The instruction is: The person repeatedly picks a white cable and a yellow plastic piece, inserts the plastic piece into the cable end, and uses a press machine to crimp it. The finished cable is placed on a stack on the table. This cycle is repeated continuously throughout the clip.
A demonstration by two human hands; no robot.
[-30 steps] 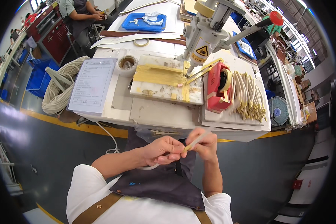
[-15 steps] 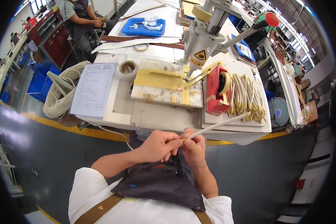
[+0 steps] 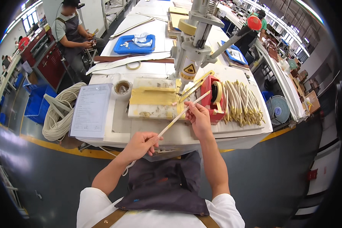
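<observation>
A pale piece of cord (image 3: 173, 122) with yellowish ends slants between my two hands above the table's front edge. My left hand (image 3: 142, 145) pinches its lower end. Higher up, close to the other end, my right hand (image 3: 198, 118) grips it, with the tip sticking out past the fingers. Just beyond lies a white slab (image 3: 140, 111) partly covered in yellow tape, under the head of a press (image 3: 192, 57) with a red-knobbed lever. A red tape dispenser (image 3: 206, 101) stands beside my right hand. Many similar cord pieces (image 3: 244, 102) are piled to its right.
Left on the table are a printed sheet (image 3: 90, 110) and a tape roll (image 3: 122, 88). A coil of cord (image 3: 57, 123) hangs off the left side near a blue crate (image 3: 41, 102). Farther back sits a blue tray (image 3: 121, 47). Another person (image 3: 74, 34) sits at far left.
Both hands have moved forward and up from near my apron to the table edge. They have spread apart along the cord, my right hand shifting toward its far end.
</observation>
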